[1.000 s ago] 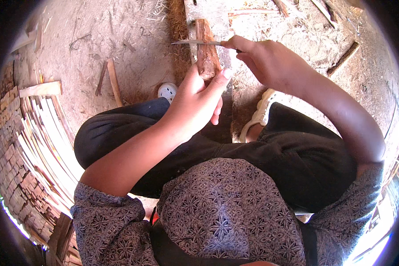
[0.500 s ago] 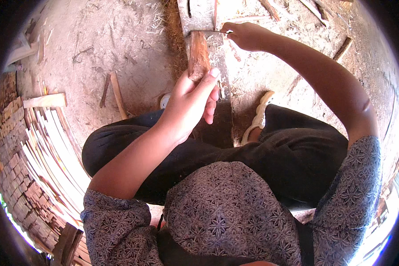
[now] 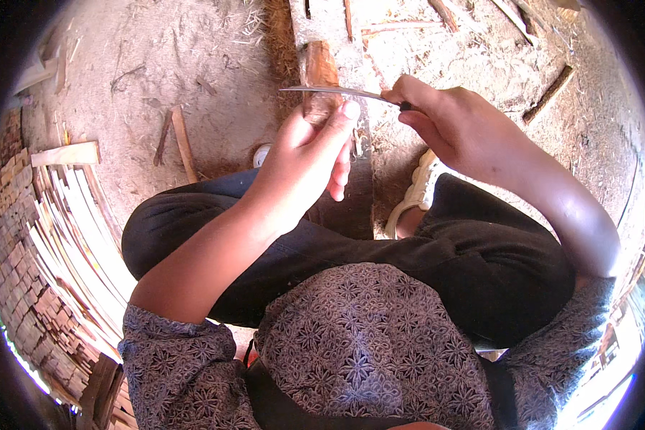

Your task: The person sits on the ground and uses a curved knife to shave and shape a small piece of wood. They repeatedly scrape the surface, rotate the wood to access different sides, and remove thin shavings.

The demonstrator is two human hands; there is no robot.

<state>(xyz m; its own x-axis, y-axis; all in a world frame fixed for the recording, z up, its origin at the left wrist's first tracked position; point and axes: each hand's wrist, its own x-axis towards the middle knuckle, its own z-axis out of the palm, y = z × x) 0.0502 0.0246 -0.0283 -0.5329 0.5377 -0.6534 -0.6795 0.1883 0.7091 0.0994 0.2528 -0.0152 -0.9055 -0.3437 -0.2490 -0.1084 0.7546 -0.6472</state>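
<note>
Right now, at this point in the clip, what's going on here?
The person's left hand grips the near end of a short piece of wood over a long board. The right hand holds a knife, its blade crosswise over the wood, close to the left thumb tip. Whether its edge touches the wood is unclear. Stacked wood blocks are at the left.

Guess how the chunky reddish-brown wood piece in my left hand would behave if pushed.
The wood piece looks thick, so probably stiff. Its angular edges suggest it won't roll easily; its rough surface may limit slipping.
</note>
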